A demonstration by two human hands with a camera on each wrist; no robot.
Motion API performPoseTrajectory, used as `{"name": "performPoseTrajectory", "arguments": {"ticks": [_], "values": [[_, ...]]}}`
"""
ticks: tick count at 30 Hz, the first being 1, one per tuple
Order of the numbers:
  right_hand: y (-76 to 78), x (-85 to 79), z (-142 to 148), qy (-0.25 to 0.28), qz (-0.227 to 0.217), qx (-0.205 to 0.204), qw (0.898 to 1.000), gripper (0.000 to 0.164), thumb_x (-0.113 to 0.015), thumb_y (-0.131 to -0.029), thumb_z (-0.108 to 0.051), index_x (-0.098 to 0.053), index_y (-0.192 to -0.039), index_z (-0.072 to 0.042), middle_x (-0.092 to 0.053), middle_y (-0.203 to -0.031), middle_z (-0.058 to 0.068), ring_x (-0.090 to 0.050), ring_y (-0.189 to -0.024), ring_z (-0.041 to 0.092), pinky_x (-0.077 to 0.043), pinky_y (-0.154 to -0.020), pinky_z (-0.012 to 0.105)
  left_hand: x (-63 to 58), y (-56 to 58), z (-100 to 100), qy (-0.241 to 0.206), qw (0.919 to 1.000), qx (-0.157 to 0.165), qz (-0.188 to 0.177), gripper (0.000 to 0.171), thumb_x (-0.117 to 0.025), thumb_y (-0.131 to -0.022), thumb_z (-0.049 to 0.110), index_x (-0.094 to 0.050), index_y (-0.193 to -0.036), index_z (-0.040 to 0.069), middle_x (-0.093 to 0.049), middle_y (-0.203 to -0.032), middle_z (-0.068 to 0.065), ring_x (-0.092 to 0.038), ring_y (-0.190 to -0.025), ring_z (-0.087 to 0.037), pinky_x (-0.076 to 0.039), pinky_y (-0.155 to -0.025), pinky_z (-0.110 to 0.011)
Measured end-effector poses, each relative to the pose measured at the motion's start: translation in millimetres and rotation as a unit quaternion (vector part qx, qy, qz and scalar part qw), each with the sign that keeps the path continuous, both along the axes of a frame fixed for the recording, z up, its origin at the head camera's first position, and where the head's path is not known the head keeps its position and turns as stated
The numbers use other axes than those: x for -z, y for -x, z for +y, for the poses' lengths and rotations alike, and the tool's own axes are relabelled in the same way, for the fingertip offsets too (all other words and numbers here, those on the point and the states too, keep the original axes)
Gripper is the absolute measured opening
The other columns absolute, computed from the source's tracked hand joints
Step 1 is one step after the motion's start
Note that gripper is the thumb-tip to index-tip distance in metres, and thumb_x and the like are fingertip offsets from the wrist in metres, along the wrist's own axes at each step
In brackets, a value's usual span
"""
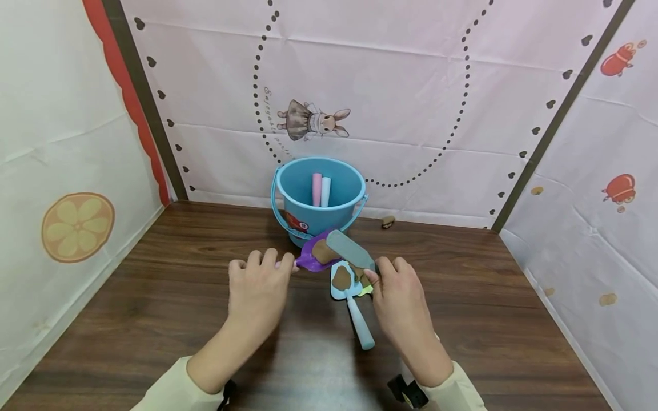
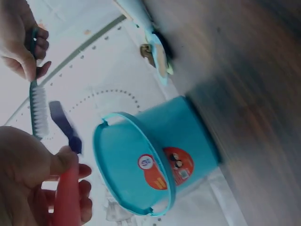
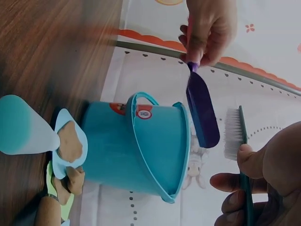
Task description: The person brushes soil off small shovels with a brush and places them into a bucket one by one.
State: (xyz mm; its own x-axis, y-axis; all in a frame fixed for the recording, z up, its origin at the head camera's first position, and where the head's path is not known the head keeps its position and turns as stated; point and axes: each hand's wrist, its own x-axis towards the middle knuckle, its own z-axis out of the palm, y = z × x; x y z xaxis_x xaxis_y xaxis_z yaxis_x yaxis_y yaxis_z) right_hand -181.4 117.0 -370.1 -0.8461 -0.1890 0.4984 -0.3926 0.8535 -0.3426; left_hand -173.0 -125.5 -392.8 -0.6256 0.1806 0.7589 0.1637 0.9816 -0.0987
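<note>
My left hand [image 1: 261, 288] grips the pink handle [image 2: 68, 195] of a toy shovel with a purple blade [image 1: 307, 258]. Brown stuff [image 1: 323, 251] shows on that blade in the head view. In my right hand [image 1: 401, 299] is a brush [image 3: 243, 141], its back dark green and its bristles white. The brush overlaps the blade's right end in the head view, while both wrist views show a gap between them. Both tools are held up in front of a blue bucket [image 1: 321, 214]. Nearer me, a light blue shovel [image 1: 361, 328] lies on the table with a brown patch on its blade.
A pink handle [image 1: 316, 190] and a pale blue handle [image 1: 326, 192] stick up inside the bucket. Partly hidden under the light blue shovel is a light green one [image 3: 69, 202]. A small brown lump [image 1: 388, 221] lies by the back wall. Printed cloth walls border the wooden table [image 1: 478, 319].
</note>
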Motion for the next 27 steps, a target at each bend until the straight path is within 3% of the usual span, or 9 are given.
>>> {"name": "performPoseTrajectory", "arguments": {"ticks": [3, 13, 19, 27], "values": [[0.7, 1.7, -1, -0.004, 0.005, -0.001, 1.0, 0.022, -0.062, -0.101, -0.03, -0.063, -0.094, -0.009, -0.041, -0.074, 0.002, -0.037, -0.064, 0.017, -0.037, -0.059, 0.031, 3.6, 8.6, 2, -0.012, 0.9996, -0.013, 0.022, 0.032, -0.06, -0.097, 0.038, -0.063, -0.083, 0.01, -0.055, -0.072, -0.014, -0.054, -0.067, -0.035, -0.039, -0.057, -0.048], [2.1, 5.4, -2, -0.013, -0.005, 0.01, 1.0, 0.025, -0.061, -0.102, -0.033, -0.066, -0.102, -0.008, -0.045, -0.078, 0.003, -0.039, -0.067, 0.017, -0.038, -0.061, 0.031, 14.0, 22.2, 14, -0.027, 0.9988, -0.035, 0.021, 0.035, -0.069, -0.096, 0.037, -0.061, -0.082, 0.006, -0.056, -0.071, -0.013, -0.055, -0.066, -0.033, -0.036, -0.051, -0.043], [1.9, 7.2, -6, -0.014, 0.0, 0.016, 1.0, 0.028, -0.061, -0.102, -0.033, -0.067, -0.106, -0.006, -0.045, -0.079, 0.003, -0.039, -0.069, 0.018, -0.038, -0.062, 0.03, 12.9, 23.5, 19, -0.026, 0.9989, -0.028, 0.027, 0.036, -0.07, -0.096, 0.039, -0.062, -0.081, 0.007, -0.055, -0.069, -0.012, -0.054, -0.064, -0.031, -0.035, -0.05, -0.041], [2.3, 14.7, -19, -0.006, 0.051, -0.026, 0.998, 0.024, -0.062, -0.101, -0.029, -0.057, -0.088, -0.009, -0.037, -0.073, 0.0, -0.034, -0.062, 0.014, -0.033, -0.057, 0.027, 10.0, 16.5, 21, -0.027, 0.9992, -0.003, 0.027, 0.036, -0.068, -0.097, 0.037, -0.063, -0.082, 0.005, -0.055, -0.07, -0.012, -0.053, -0.062, -0.031, -0.034, -0.048, -0.04]]}}
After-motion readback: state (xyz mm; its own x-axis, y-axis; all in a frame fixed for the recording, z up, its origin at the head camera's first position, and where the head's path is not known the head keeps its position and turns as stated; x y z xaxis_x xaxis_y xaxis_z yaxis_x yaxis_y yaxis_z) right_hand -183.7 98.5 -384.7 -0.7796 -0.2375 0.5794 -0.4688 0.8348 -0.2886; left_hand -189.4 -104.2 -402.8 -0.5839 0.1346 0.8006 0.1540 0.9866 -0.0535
